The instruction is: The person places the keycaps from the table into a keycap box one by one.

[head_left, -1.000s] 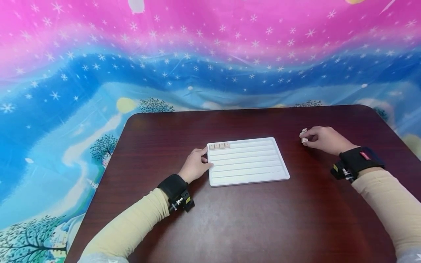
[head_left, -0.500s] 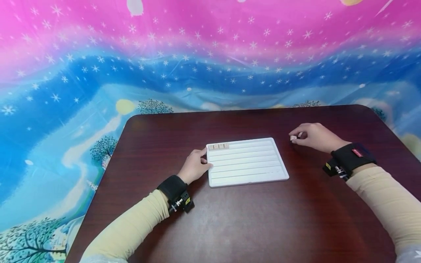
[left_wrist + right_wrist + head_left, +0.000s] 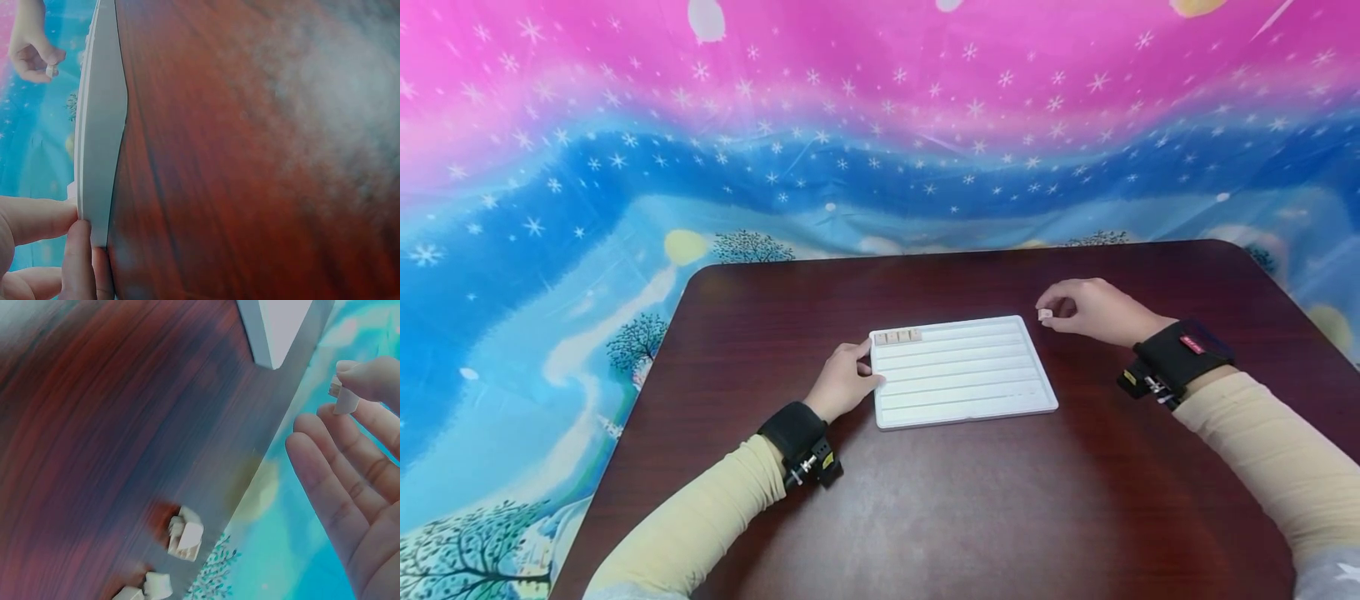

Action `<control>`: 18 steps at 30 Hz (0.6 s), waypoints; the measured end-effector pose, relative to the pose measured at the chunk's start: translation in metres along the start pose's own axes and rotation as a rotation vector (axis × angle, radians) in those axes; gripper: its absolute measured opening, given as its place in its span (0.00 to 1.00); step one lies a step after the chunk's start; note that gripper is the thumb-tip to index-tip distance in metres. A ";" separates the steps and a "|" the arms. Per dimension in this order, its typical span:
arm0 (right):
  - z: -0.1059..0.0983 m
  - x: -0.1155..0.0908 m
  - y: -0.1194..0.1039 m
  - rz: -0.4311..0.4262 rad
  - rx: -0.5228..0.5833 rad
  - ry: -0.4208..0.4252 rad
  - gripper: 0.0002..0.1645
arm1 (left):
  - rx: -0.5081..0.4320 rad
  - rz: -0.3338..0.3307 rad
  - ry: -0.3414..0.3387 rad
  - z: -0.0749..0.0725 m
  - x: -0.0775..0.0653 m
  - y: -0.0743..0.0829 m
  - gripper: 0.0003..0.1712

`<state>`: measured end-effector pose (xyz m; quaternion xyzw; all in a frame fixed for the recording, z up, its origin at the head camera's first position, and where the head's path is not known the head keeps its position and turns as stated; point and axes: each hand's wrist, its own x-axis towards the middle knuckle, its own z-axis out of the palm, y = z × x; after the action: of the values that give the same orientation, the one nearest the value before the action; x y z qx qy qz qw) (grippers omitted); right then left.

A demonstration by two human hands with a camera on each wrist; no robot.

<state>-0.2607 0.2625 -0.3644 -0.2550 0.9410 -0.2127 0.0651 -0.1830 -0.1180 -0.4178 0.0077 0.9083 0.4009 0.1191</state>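
Observation:
A white ridged tray [image 3: 962, 375] lies on the table, with a short row of small pale blocks [image 3: 898, 336] in its far left corner. My left hand [image 3: 844, 382] holds the tray's left edge, thumb and fingers at the rim. In the left wrist view, its fingers [image 3: 37, 220] meet at the tray's side wall [image 3: 103, 125]. Right of the tray, my right hand [image 3: 1093, 310] pinches a small pale block [image 3: 1045, 314] between thumb and fingertips. The right wrist view shows that held block [image 3: 345, 400] in the raised hand, the other fingers extended.
Several loose pale blocks [image 3: 186, 536] lie on the table in the right wrist view, hidden in the head view. The dark brown table [image 3: 970, 500] has rounded far corners. A snowflake-patterned cloth [image 3: 880, 167] hangs behind it.
My right hand has moved left toward the tray with the block pinched in it, away from the spot at the right. The left hand and the tray have stayed in place.

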 end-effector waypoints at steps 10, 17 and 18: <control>0.010 0.013 -0.014 -0.072 -0.004 0.003 0.10 | 0.002 0.010 0.001 0.000 -0.001 -0.001 0.42; 0.015 0.022 -0.027 -0.115 0.004 -0.010 0.12 | -0.008 0.010 0.008 0.001 -0.001 -0.002 0.41; 0.016 0.023 -0.028 -0.119 0.005 -0.011 0.12 | -0.008 0.010 0.007 0.002 -0.001 -0.002 0.41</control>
<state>-0.2640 0.2229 -0.3671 -0.3116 0.9233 -0.2169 0.0580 -0.1818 -0.1182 -0.4202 0.0104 0.9070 0.4054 0.1140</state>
